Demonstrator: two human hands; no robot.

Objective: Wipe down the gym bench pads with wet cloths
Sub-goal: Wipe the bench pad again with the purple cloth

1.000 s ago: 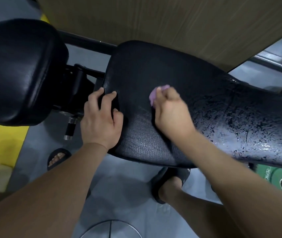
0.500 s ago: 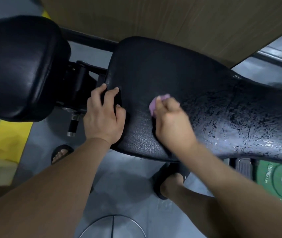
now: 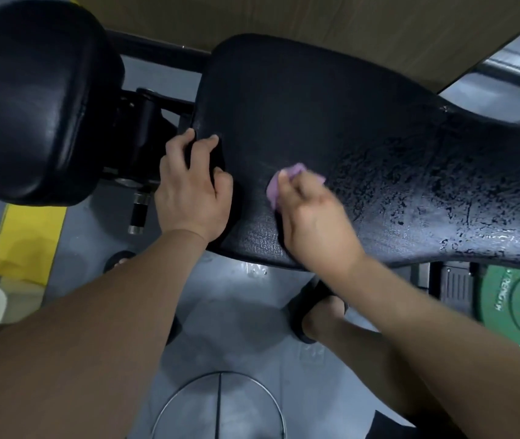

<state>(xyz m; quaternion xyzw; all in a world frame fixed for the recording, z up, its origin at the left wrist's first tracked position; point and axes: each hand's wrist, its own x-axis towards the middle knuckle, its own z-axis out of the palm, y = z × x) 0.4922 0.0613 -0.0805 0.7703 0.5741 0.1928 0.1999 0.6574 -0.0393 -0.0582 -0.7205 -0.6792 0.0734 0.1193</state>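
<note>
black cracked-grain bench pad [image 3: 315,122], lilac cloth [image 3: 276,185], green weight plate [image 3: 518,299], yellow floor stripe [image 3: 27,239]

Both forearms are bare, as are the left hand [image 3: 192,198] and right hand [image 3: 312,223]. Black open-toed rubber slide sandals [image 3: 318,288] are on the feet. A dark fabric hem [image 3: 388,426], possibly shorts, edges the right leg.

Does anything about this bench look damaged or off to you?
Yes. The right half of the long bench pad looks mottled, grey with black flecks, as if cracked or peeling, and shines wet. The part near the purple cloth under the right hand is evenly black.
</note>
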